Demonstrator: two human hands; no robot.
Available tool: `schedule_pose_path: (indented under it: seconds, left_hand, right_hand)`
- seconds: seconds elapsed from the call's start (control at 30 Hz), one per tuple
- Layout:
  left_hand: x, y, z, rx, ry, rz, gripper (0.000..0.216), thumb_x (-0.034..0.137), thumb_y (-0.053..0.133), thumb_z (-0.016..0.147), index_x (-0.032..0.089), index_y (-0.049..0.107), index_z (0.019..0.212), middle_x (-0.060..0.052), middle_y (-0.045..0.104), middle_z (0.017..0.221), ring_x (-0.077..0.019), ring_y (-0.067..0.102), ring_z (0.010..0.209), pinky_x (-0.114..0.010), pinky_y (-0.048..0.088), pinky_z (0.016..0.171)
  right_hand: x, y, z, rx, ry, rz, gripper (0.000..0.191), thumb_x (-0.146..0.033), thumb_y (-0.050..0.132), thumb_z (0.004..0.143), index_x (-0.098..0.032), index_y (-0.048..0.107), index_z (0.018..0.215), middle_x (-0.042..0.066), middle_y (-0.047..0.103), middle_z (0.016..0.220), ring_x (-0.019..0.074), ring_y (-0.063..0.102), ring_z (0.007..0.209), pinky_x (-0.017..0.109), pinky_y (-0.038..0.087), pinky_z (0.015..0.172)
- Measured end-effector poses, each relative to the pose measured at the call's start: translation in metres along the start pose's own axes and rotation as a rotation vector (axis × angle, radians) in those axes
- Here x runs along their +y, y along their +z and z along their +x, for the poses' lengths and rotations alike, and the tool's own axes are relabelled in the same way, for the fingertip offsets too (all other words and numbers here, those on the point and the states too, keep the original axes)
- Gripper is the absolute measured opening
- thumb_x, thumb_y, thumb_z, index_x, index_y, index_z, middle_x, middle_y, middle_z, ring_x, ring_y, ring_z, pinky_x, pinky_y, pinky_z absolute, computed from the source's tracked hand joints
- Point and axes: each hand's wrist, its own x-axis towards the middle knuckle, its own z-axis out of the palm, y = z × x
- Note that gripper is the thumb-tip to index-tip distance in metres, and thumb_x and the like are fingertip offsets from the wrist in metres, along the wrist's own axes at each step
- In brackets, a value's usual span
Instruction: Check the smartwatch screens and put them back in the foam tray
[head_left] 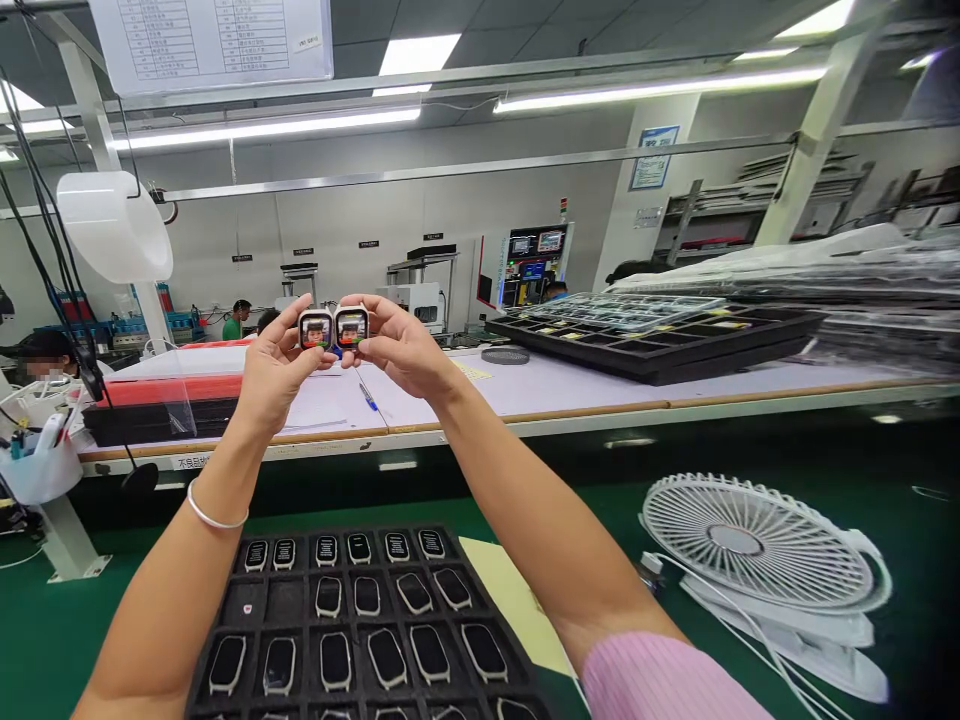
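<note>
Both my arms are raised in front of me. My left hand (276,368) pinches a small square watch body (316,329) whose screen is lit with a coloured picture. My right hand (396,345) holds a second watch body (351,327) with the same lit picture. The two watches sit side by side, touching or nearly so, screens facing me. Below my arms lies a black compartment tray (259,600) on the green mat, holding several dark-screened watch bodies (335,659) in rows.
A white desk fan (750,548) lies on its back at the right. A yellow sheet (506,590) is beside the tray. Beyond the green bench, a raised shelf carries black trays (660,345), a blue pen (368,397) and papers. Other people work at the far left.
</note>
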Motion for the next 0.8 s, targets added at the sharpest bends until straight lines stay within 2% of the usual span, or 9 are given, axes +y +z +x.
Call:
schedule_pose_path:
  seconds: [0.23, 0.4, 0.53, 0.8]
  left_hand:
    - [-0.008, -0.001, -0.003, 0.013, 0.03, -0.005, 0.063, 0.014, 0.08, 0.064, 0.023, 0.063, 0.124, 0.001, 0.069, 0.089, -0.0104, 0.068, 0.066, -0.024, 0.059, 0.069]
    - [-0.02, -0.001, -0.023, 0.041, 0.0, 0.01, 0.059, 0.017, 0.082, 0.064, 0.02, 0.063, 0.12, 0.002, 0.068, 0.083, -0.0104, 0.068, 0.062, -0.023, 0.059, 0.064]
    - [-0.035, -0.006, -0.061, 0.06, -0.129, 0.025, 0.059, 0.019, 0.083, 0.066, 0.019, 0.062, 0.121, 0.001, 0.067, 0.084, -0.0107, 0.068, 0.063, -0.024, 0.06, 0.066]
    - [-0.07, -0.028, -0.157, 0.065, -0.553, 0.074, 0.061, 0.021, 0.08, 0.068, 0.017, 0.056, 0.125, -0.004, 0.068, 0.099, -0.0129, 0.071, 0.069, -0.026, 0.061, 0.072]
  right_hand:
    - [0.009, -0.001, -0.004, -0.013, -0.028, 0.017, 0.048, -0.014, 0.063, 0.074, -0.02, 0.05, 0.12, 0.0, 0.062, 0.096, 0.0123, 0.066, 0.07, 0.029, 0.054, 0.073]
    - [0.022, 0.004, -0.027, -0.008, -0.006, 0.003, 0.045, -0.019, 0.065, 0.08, -0.021, 0.049, 0.123, 0.001, 0.062, 0.093, 0.0134, 0.066, 0.072, 0.029, 0.053, 0.071]
    - [0.044, 0.014, -0.064, 0.021, 0.085, 0.06, 0.043, -0.015, 0.063, 0.082, -0.021, 0.05, 0.123, 0.001, 0.061, 0.097, 0.0122, 0.066, 0.073, 0.028, 0.053, 0.071]
    - [0.106, 0.047, -0.162, 0.131, 0.411, 0.294, 0.045, -0.012, 0.064, 0.078, -0.021, 0.053, 0.121, 0.002, 0.062, 0.098, 0.0129, 0.067, 0.072, 0.027, 0.053, 0.067]
